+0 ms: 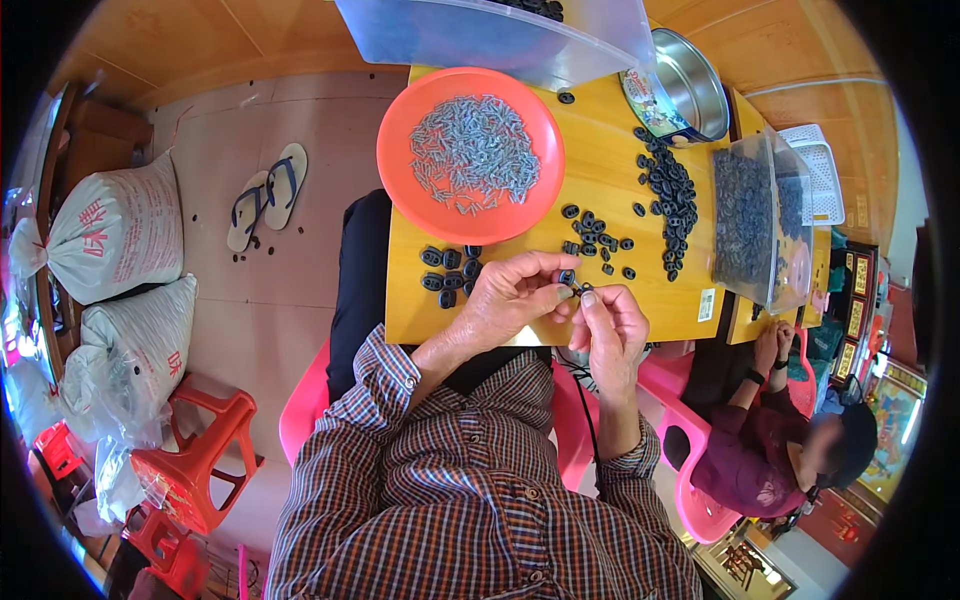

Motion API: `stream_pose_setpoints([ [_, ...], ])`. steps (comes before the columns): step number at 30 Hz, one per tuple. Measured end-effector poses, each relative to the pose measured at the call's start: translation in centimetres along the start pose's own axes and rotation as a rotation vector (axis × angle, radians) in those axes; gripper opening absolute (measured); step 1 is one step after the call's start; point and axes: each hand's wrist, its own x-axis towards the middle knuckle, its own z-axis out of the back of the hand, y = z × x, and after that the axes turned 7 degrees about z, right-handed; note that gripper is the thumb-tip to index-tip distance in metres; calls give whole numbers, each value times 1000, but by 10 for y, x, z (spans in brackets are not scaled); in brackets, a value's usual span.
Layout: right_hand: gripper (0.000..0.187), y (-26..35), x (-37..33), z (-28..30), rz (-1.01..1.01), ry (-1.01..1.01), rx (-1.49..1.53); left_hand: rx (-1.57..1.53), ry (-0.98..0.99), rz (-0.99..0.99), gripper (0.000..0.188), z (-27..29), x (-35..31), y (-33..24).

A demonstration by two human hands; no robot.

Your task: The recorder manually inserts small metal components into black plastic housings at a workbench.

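Observation:
In front of me, over the table's near edge, both hands meet. My left hand (510, 295) pinches a small black oval plastic piece (568, 277) between thumb and fingers. My right hand (612, 325) is closed at the fingertips right beside that piece; what it grips is too small and covered to make out. Left of my hands, a cluster of similar black pieces (449, 270) lies on the table. Beyond it stands a round orange-red bowl (393, 150) holding many small, thin grey metal parts (475, 150). More loose black pieces (590, 232) lie just past my fingers.
A long pile of black pieces (672, 195) spreads to the right on the wooden table (600, 130). Around it stand a clear bin (765, 225), a round tin (690, 85) and a large translucent tub (500, 40). A person (770, 450) sits at right; sandals (285, 185) and sacks (120, 225) are left.

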Motion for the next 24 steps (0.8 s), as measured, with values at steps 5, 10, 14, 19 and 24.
stream_pose_setpoints([
  [5,13,1,-2,0,-29,1,-1,-8,49,13,32,4,0,-1],
  [10,13,3,-5,-1,6,-49,38,-68,31,24,28,1,1,3],
  [14,12,4,-6,-3,57,-122,56,7,11,-28,21,2,0,5],
  [19,12,2,-7,-4,73,-143,99,30,-15,-21,17,-1,-2,3],
  [24,13,1,-5,-5,76,-154,113,17,-30,-21,16,-2,-1,6],
])
